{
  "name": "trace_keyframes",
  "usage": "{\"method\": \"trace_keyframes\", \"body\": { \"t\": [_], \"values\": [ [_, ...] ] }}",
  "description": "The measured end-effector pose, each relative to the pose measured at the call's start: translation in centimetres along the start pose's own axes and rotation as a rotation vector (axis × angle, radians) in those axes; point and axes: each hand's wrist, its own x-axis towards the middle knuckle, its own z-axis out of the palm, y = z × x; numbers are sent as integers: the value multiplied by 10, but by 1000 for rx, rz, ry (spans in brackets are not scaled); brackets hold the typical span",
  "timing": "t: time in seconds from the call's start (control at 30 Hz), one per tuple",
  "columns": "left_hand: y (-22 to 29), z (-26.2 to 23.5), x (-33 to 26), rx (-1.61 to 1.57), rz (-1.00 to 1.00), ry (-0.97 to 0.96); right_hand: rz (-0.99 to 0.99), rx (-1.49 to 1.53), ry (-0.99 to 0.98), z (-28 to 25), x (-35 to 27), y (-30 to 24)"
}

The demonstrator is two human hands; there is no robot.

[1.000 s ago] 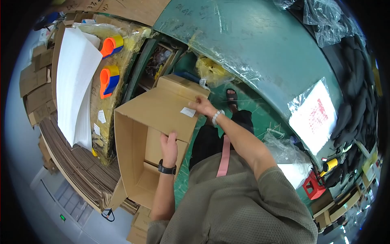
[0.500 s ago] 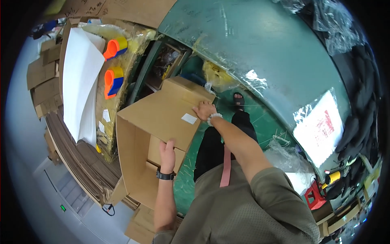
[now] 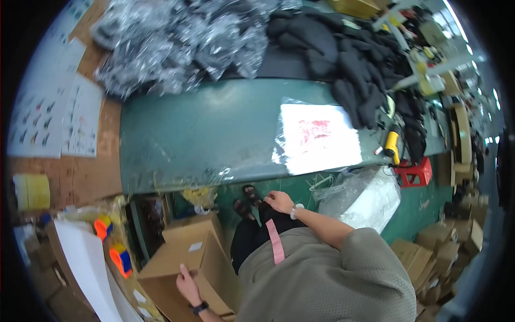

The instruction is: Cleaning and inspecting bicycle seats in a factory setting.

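At the lower left stands an open brown cardboard box [image 3: 174, 256] with a white label on its upper face. My left hand [image 3: 188, 288], with a dark watch at its wrist, grips the edge of that box; the thumb shows and the other fingers are partly hidden. Away from the box, my right hand [image 3: 280, 202] hangs over my legs near the table's front edge. Its fingers are loosely bent and apart, with nothing visible in them. A beaded bracelet circles that wrist.
A green table [image 3: 204, 134] runs across the front, bearing a white plastic-wrapped packet [image 3: 319, 140], black padded pieces [image 3: 357, 70] and clear plastic bags [image 3: 182, 43]. On the right are a red stool [image 3: 416, 173] and a white wrapped bundle [image 3: 365, 196]. Orange-and-blue tape dispensers [image 3: 121, 260] sit at left.
My view has swung right toward the table. My right hand has come off the box's top and moved right. My left hand stays at the box edge.
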Motion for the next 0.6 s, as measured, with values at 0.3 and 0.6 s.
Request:
{"method": "trace_keyframes", "body": {
  "t": [0.3, 0.6],
  "values": [
    [199, 69, -32, -107, 645, -87, 300, 271, 580, -111, -13, 92],
    [300, 341, -120, 414, 1156, -440, 166, 365, 676, -232, 21, 157]
  ]
}}
